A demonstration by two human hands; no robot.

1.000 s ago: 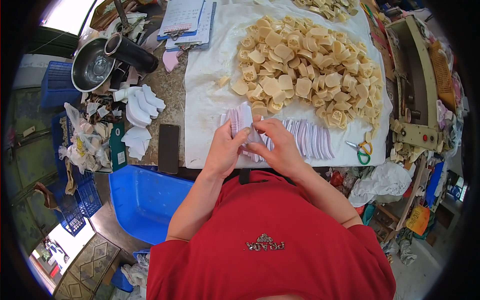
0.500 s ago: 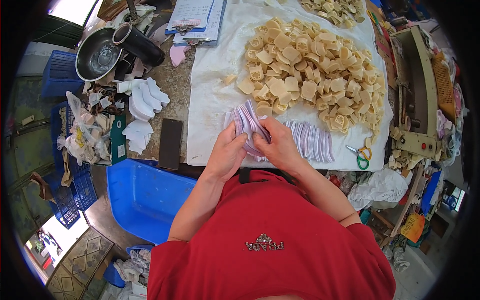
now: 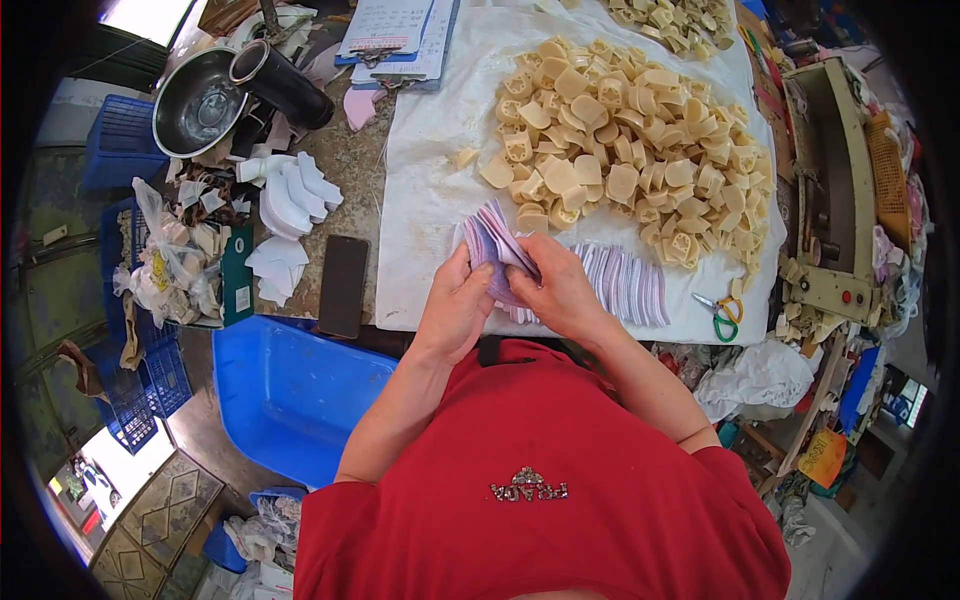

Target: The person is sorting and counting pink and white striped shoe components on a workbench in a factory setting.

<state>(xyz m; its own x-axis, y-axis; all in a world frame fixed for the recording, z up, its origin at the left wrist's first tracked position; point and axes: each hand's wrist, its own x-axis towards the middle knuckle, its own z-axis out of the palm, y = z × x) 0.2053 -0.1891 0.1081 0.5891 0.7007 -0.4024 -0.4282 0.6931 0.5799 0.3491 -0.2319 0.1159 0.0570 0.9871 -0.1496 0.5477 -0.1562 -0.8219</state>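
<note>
Left hand (image 3: 455, 305) and right hand (image 3: 560, 290) together, fingers seemingly curled.

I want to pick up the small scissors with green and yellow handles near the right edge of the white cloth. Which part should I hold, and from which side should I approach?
Take the scissors by the two handle loops, coming from above on the person's near side. They lie flat on the white cloth, loops toward the near edge and blades pointing away-left toward the row of purple-white pieces. The loops seem the safest hold.
</note>
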